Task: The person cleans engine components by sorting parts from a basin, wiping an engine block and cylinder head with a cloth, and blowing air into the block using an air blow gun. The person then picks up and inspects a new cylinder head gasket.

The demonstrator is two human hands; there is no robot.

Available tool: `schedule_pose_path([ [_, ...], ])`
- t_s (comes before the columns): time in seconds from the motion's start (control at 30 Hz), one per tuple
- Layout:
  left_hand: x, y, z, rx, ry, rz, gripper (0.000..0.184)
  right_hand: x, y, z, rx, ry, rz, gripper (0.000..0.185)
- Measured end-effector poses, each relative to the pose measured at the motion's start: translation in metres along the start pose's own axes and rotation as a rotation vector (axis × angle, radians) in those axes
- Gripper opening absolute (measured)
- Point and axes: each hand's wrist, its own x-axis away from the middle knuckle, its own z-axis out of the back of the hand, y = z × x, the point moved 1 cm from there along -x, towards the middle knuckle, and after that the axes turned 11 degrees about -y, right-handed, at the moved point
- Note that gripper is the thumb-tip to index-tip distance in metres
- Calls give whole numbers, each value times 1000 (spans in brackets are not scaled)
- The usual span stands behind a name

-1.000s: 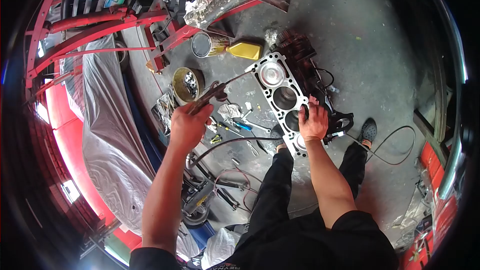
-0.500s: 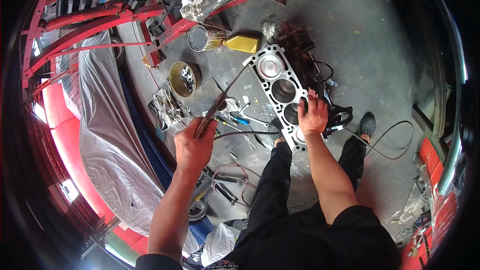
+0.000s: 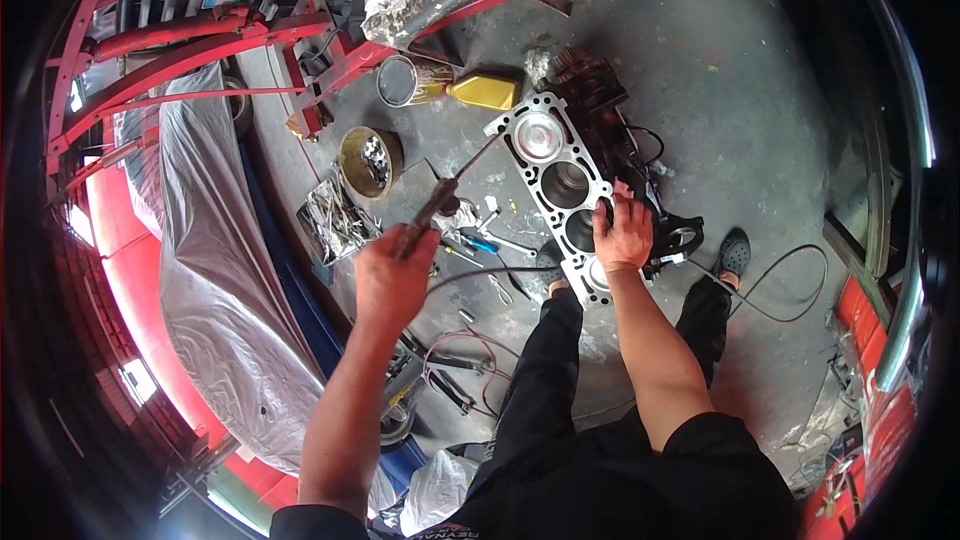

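Note:
My left hand (image 3: 391,278) is closed around an air blow gun (image 3: 432,210) with a long thin nozzle; a black hose runs off by the hand. The nozzle tip is near the far left corner of an engine block (image 3: 530,172), whose flat top shows a row of round cylinders. A pale piston top (image 3: 539,137) fills the far cylinder. My right hand (image 3: 625,232) rests on the block's right edge beside the third cylinder, fingers extended and slightly bent. A small pinkish piece (image 3: 622,188) shows by its fingertips; I cannot make out what it is.
Left of the block are a bucket (image 3: 369,162) of small parts, a tray of tools (image 3: 340,220), a can (image 3: 400,80) and a yellow bottle (image 3: 485,91). Pliers and a blue-handled tool (image 3: 480,242) lie on the floor. A red frame (image 3: 220,50) stands at far left. Cables loop near my feet.
My left hand has shifted slightly up and right with the blow gun, its tip staying near the block's far left corner. My right hand has barely moved on the block.

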Motion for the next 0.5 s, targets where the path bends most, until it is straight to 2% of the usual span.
schedule_pose_path([
  [0.03, -5, 3, 4, -1, 7, -4, 21, 0, 0, 1, 3, -18, -15, 36],
  [0.1, -15, 9, 9, 413, -127, 242, 24, 0, -2, 0, 4, -38, -42, 36],
  [0.27, -20, -11, -4, 570, -127, 257, 20, 4, 2, -2, 2, -21, -25, 35],
  [0.4, -5, 1, 19, 534, -101, 258, 20, 2, 1, -2, 10, -22, -26, 35],
  [0.5, 21, 20, 29, 487, -94, 182, 20, 2, 2, -3, -7, -11, -13, 35],
])
